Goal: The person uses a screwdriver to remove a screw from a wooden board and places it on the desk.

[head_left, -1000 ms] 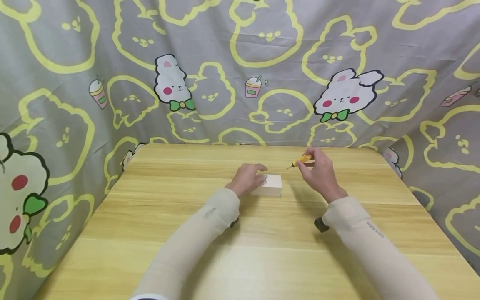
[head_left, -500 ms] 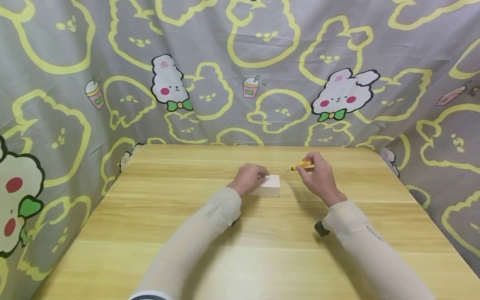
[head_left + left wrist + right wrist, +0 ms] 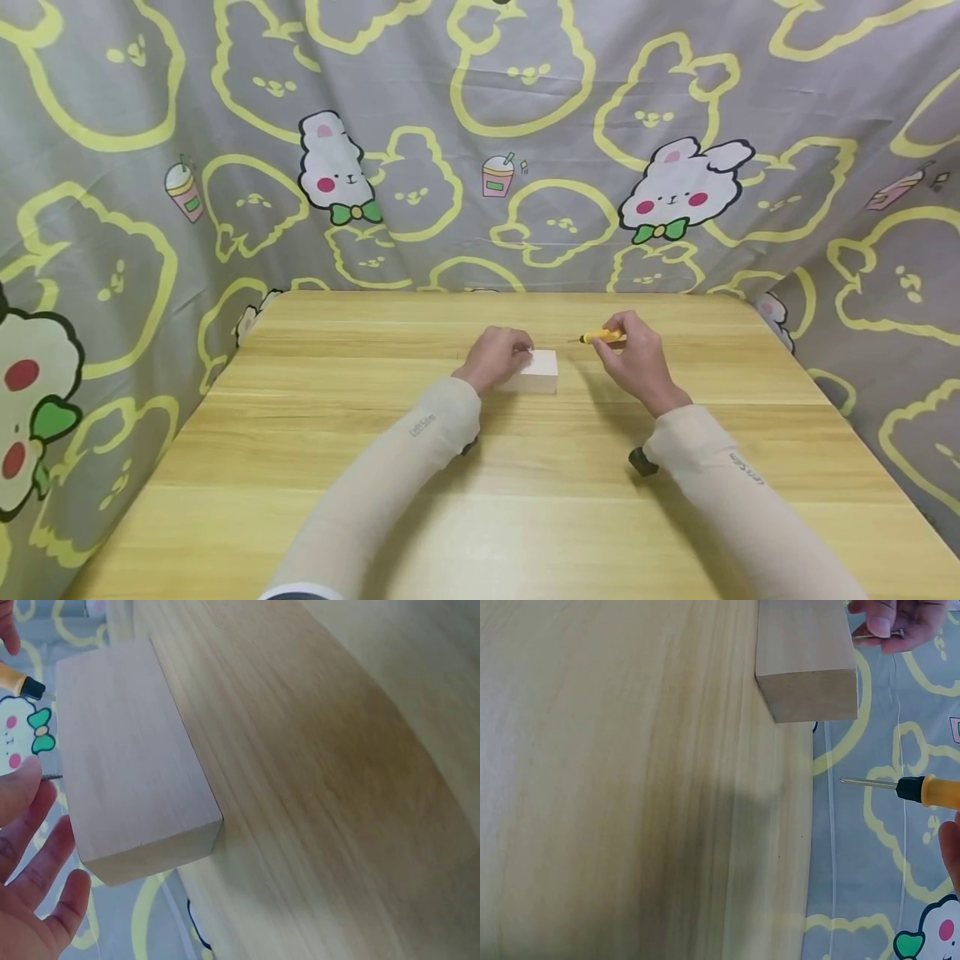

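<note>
A pale wooden block (image 3: 543, 371) lies on the table, partly hidden by my left hand (image 3: 495, 357). Between thumb and forefinger that hand pinches a small screw (image 3: 52, 777), its threaded point at the block's top face; whether it touches the wood I cannot tell. The screw's head points up, away from the block, in the right wrist view. My right hand (image 3: 636, 358), to the right of the block and raised, holds a screwdriver (image 3: 939, 792) by its yellow handle. The screwdriver's thin metal tip points left toward the screw, with a gap between them.
The wood-grain table (image 3: 480, 517) stretches around the block on every side. A grey curtain (image 3: 442, 100) with yellow outlines and rabbit prints hangs behind it and along both sides. Beige sleeves (image 3: 390, 475) cover both forearms.
My left fingers have drawn together over the block. The right hand has come down slightly, and the screwdriver has tilted nearer to level. The head view has shifted a little.
</note>
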`<state>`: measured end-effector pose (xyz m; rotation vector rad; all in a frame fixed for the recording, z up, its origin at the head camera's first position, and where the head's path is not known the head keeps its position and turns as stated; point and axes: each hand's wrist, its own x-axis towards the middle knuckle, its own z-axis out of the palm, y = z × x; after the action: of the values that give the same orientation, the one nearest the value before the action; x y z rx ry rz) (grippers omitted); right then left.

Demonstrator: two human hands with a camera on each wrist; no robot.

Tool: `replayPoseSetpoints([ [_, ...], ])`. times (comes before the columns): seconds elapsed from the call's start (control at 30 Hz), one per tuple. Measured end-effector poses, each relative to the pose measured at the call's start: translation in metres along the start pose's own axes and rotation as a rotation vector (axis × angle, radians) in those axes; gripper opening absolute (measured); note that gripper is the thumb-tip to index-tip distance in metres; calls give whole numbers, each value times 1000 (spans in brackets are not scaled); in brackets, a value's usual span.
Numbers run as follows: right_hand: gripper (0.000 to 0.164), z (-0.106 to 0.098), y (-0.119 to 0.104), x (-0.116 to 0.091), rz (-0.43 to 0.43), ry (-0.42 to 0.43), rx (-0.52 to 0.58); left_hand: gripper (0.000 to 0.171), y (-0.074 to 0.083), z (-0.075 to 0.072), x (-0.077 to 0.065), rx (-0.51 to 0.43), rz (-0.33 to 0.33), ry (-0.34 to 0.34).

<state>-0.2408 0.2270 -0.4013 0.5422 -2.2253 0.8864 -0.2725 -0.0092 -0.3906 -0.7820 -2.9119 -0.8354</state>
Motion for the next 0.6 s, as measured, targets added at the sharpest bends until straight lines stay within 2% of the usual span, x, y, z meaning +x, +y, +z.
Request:
replayPoseSetpoints([
  [0.23,31,1,3,-2,25,-17,-1,7,-3,-2,-1,-27,15,61],
  [0.6,32,1,4,-3,-19,-16,-21,14,-13,-14,-13,7,39,108],
])
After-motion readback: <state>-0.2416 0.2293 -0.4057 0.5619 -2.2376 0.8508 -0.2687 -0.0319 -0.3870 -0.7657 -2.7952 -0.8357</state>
